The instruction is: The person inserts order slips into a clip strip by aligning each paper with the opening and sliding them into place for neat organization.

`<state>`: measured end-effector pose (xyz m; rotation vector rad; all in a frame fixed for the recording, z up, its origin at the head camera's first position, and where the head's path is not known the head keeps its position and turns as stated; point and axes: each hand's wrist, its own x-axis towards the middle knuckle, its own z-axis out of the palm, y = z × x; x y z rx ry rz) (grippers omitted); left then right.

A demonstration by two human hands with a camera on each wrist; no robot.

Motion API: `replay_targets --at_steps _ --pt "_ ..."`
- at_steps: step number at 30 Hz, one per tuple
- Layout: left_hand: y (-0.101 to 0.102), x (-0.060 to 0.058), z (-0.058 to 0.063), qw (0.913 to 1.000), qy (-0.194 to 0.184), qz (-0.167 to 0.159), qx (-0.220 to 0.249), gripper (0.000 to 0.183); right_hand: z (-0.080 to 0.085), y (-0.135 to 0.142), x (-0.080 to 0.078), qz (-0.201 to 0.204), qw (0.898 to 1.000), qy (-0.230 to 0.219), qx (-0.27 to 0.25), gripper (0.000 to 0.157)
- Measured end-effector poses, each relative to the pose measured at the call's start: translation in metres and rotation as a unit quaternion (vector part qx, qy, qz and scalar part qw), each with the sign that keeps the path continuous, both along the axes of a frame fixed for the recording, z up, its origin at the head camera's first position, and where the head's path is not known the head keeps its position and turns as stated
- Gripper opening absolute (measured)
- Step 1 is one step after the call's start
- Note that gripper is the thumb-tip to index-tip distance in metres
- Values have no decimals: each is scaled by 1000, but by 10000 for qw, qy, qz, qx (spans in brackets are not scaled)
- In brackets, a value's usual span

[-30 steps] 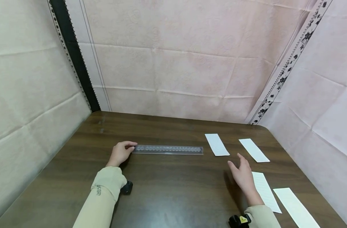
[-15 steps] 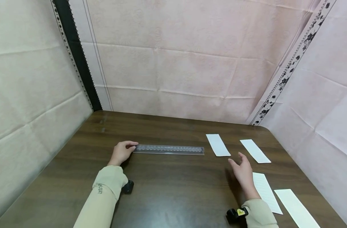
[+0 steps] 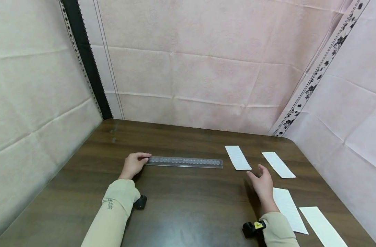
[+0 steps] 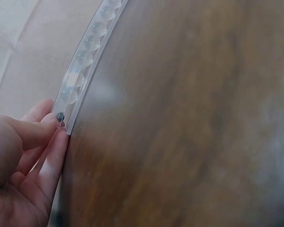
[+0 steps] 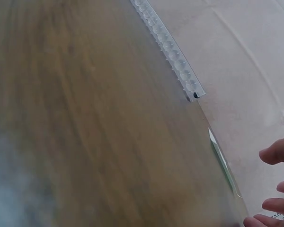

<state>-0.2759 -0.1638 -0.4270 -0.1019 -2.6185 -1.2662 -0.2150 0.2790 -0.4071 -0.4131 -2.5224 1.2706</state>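
Observation:
In the head view, a long clear plastic strip with a row of round lens-like bumps [image 3: 184, 162] lies crosswise on the table. My left hand [image 3: 133, 165] pinches its left end between thumb and fingers. Up close in the left wrist view, the thumb of my left hand [image 4: 23, 151] presses beside a small dark dot at the end of the strip [image 4: 80, 71]. My right hand [image 3: 263, 188] hovers to the right with fingers apart, holding nothing. In the right wrist view, the far end of the strip [image 5: 175, 54] is well away from my right hand [image 5: 279, 189].
Several white paper slips lie on the right: one slip [image 3: 238, 157] just past the strip's right end, another slip [image 3: 278, 164] behind my right hand, a lined slip [image 3: 289, 209] partly under the right arm's outline, and one near the edge [image 3: 323, 226]. Cloth walls enclose the brown table [image 3: 188, 206].
My right wrist has shifted slightly left, fingers still apart. The left hand keeps its pinch on the strip, which stays in place; the head view has turned a little.

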Motion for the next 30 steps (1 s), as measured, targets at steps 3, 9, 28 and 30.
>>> replay_targets --at_steps 3,9,28,30 --pt "1 0 0 10000 -42 47 22 18 0 -1 -3 17 10000 30 -23 62" --pt "0 -1 0 9999 -93 34 53 19 -3 -2 -12 -20 10000 0 -28 63" --pt "-2 -2 -1 10000 -16 -44 71 18 -10 -4 -27 -240 9996 117 -57 57" --pt "-3 -1 -2 9998 173 -63 102 17 -10 -4 -29 -218 9997 115 -8 58"
